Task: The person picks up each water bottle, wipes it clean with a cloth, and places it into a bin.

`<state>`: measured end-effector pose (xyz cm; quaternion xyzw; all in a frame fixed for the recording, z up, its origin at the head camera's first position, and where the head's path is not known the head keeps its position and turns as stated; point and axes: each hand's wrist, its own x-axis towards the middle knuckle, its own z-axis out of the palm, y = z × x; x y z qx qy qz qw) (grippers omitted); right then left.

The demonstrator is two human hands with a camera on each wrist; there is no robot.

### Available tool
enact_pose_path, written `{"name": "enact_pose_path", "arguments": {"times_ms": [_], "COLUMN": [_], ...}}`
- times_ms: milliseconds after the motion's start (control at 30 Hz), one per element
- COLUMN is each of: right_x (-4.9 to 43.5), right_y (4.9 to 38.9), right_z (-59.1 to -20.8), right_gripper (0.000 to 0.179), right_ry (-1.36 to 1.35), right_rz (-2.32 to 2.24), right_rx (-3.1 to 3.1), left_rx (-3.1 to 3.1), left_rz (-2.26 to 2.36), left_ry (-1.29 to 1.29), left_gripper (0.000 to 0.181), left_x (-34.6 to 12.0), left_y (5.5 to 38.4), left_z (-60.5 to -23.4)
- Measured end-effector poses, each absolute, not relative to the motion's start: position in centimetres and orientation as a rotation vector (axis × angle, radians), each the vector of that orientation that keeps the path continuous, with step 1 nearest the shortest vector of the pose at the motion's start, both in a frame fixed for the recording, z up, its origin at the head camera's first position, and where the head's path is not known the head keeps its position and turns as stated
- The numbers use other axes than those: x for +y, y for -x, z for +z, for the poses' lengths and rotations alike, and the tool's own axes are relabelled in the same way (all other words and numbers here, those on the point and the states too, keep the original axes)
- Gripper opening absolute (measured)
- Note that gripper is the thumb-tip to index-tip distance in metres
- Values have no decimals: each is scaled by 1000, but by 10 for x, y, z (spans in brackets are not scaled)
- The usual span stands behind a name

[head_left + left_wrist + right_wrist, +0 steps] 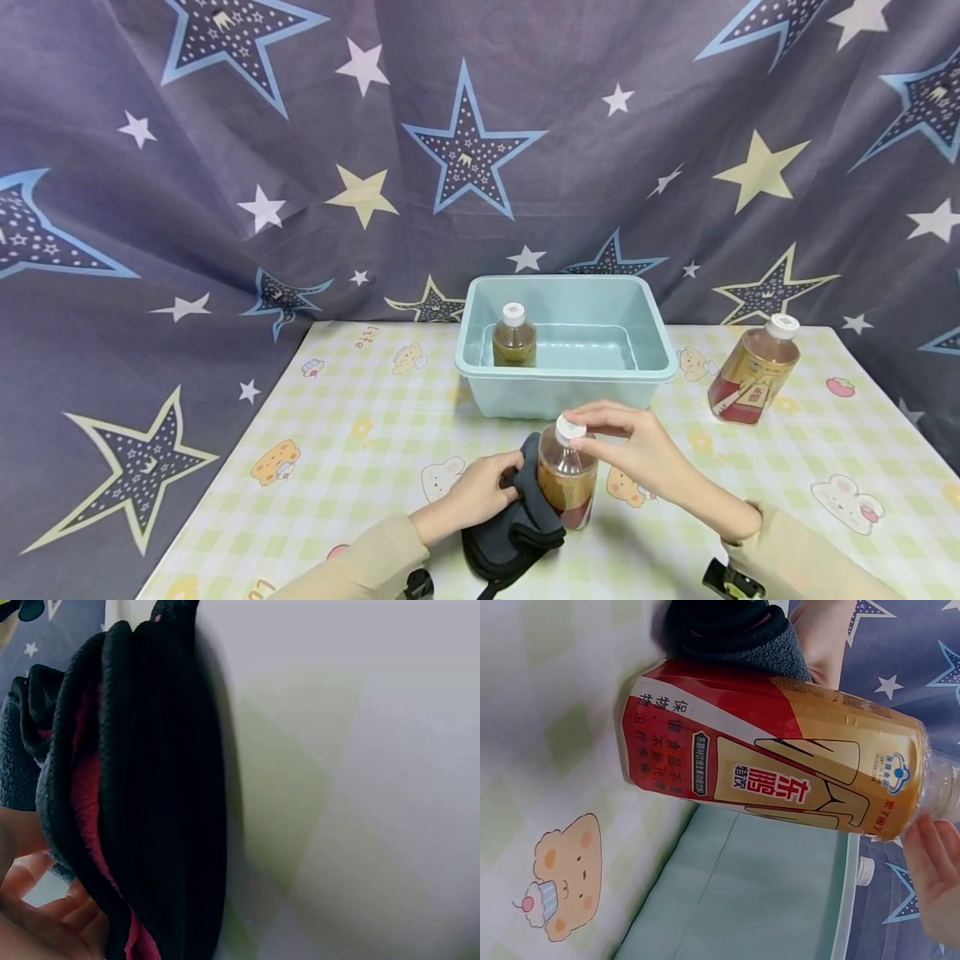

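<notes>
In the head view, a person works at a table (pixel 337 483); the left hand (pixel 483 487) grips a dark cloth (pixel 510 529) with its fingers curled over the edge, laying it against the side of a held bottle (pixel 567 483). The right hand (pixel 633 442) pinches that bottle around its white cap (pixel 570 428), thumb on the near side and fingers on the far side. This bottle is in front of the blue tub (pixel 562 393); whether its base rests on the table or hangs just above it, I cannot tell. The work looks partway along: a second bottle (pixel 514 342) already stands inside the tub, at its left end, while a third bottle (pixel 753 375) stands to the right of the tub, apart from both hands. The tub's floor shows bare to the right of the second bottle, so there seems to be room inside, though the near rim would have to be cleared. The table's far edge runs behind the tub, close to the star curtain (pixel 300 167). In the left wrist view, the cloth shows a red inner fold, with fingers bent behind it. In the right wrist view, the cloth touches the held bottle's lower side, the right fingers sit at its neck, and the tub wall lies close by.
</notes>
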<state>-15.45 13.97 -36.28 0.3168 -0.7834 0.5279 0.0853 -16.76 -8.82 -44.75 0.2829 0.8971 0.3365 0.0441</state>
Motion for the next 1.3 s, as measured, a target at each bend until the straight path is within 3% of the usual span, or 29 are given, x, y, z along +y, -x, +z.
{"name": "enact_pose_path", "arguments": {"times_ms": [267, 1300], "right_x": [140, 140], "right_y": [154, 154], "right_z": [-363, -365], "right_gripper": [25, 24], "right_ry": [-935, -954], "right_rz": [1583, 1590], "right_rx": [-2346, -2288], "left_rx": [2649, 2671], "left_rz": [1198, 1620], "left_ry": [-859, -810], "left_gripper": [19, 28], "left_x": [-95, -89], "left_y": [168, 147], "left_z": [-447, -383]}}
